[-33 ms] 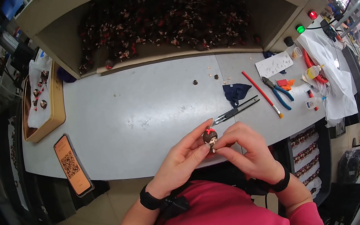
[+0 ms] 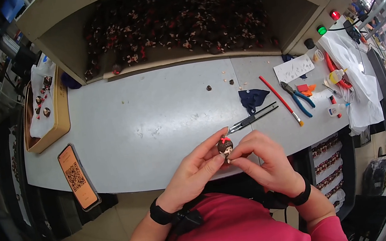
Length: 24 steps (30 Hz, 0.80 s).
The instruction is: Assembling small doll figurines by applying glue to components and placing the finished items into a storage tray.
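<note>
Red stood out in the head view: a bow (image 2: 225,140) on the dark-haired figurine (image 2: 228,150), which was held just above the near edge of the grey counter (image 2: 122,134). Taking the figurine as the clock's centre, the left hand (image 2: 192,171) came in from eight o'clock, its fingers gripping the head and body, presumably to steady the piece and keep its face visible. From four o'clock, the right hand (image 2: 269,161) had its thumb and forefinger pinched together at the lower body; whether they gripped some smaller part, I could not tell.

Tweezers (image 2: 252,118) lay towards one o'clock, tips near the left fingertips, likely for a quick pick-up. Beyond them sat a dark blue cloth (image 2: 253,99). At two o'clock lay a red brush (image 2: 277,97) and blue-handled pliers (image 2: 304,103), apparently set aside yet within the right hand's reach.

Around nine o'clock a phone (image 2: 77,177) rested screen up, and past it a tin (image 2: 62,108) held figurines on white lining, perhaps to protect their finish. Towards twelve, a deep shelf (image 2: 60,55) held a dark heap of small parts (image 2: 175,23).
</note>
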{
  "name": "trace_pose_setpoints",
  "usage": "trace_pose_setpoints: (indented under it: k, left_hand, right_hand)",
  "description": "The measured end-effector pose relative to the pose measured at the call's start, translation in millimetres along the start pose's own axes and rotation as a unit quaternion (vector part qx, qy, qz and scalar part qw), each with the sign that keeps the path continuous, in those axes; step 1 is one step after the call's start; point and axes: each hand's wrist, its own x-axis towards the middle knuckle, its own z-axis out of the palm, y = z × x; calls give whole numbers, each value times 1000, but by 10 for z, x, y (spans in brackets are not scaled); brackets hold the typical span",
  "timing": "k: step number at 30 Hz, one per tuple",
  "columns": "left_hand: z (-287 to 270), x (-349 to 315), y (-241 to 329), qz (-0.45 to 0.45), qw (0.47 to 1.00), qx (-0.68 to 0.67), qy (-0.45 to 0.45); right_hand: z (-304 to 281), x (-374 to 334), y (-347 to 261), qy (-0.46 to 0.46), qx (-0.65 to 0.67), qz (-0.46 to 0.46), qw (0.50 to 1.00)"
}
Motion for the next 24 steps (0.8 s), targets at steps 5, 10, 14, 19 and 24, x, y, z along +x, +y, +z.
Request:
trace_pose_setpoints:
  k: [5, 10, 14, 19, 24]
  left_hand:
    - [-7, 23, 0, -22, 1000, -20, 0]
    - [1, 22, 11, -41, 998, -54, 14]
    - [-6, 43, 13, -58, 996, -64, 24]
    - [-9, 24, 46, -53, 997, -42, 29]
    - [-76, 13, -34, -56, 994, -91, 6]
  right_hand:
    - [-17, 5, -16, -22, -7, 6, 1000]
    - [-27, 32, -79, -41, -72, -21, 996]
    - [-3, 41, -68, -39, -83, -22, 996]
    - [31, 53, -69, -19, -123, -57, 991]
    - [113, -97, 38, 40, 7, 21, 999]
